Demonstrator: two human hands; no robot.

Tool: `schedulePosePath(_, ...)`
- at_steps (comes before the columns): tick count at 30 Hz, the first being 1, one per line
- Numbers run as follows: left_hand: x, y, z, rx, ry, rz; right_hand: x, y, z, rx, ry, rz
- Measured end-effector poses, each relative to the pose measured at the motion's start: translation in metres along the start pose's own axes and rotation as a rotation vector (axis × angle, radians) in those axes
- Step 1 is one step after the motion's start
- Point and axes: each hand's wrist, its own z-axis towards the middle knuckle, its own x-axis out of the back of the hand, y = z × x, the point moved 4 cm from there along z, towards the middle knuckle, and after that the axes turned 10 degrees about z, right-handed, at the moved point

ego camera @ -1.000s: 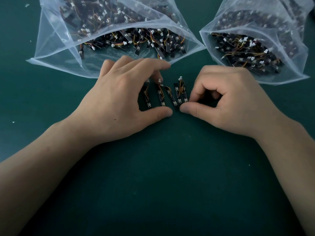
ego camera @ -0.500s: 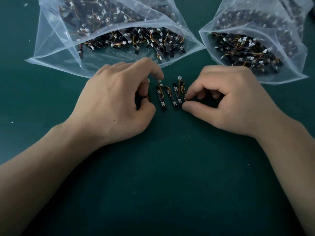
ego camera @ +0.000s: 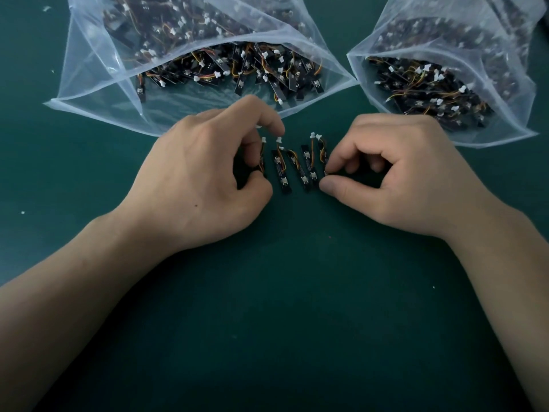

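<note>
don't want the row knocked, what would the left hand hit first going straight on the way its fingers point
Probably the second circuit board, just beside the leftmost circuit board that the left hand pinches; its height is unclear.

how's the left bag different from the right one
The left bag gapes wide, showing a broad spread of parts; the right bag opens narrower. The left bag's front lip reaches the left hand's fingers; the right bag lies beyond the right hand, at the frame's edge. Both are clear plastic, open toward the person, full of black wired strips like the ones both hands pinch.
</note>
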Motion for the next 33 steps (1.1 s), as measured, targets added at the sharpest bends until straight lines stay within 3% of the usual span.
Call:
schedulePosePath(5,0.004,-0.001,0.0,0.001,0.094,-0.054,0.003,0.0,-0.002,-0.02,0.032,0.042)
schedulePosePath(10,0.007,-0.004,0.001,0.029,0.22,0.038,0.002,-0.002,-0.001,0.001,0.07,0.052)
schedulePosePath(14,0.005,-0.004,0.002,0.026,0.185,0.079,0.001,-0.003,0.001,-0.011,0.091,0.058)
schedulePosePath(19,0.007,-0.007,0.026,-0.102,0.192,0.228,0.001,0.0,0.002,-0.039,0.111,0.078)
schedulePosePath(28,-0.006,-0.016,0.073,-0.103,-0.03,0.407,0.0,0.002,0.001,-0.05,0.105,0.058)
schedulePosePath(33,-0.006,-0.019,0.076,-0.066,0.066,0.355,-0.001,0.002,0.003,-0.045,0.097,0.052)
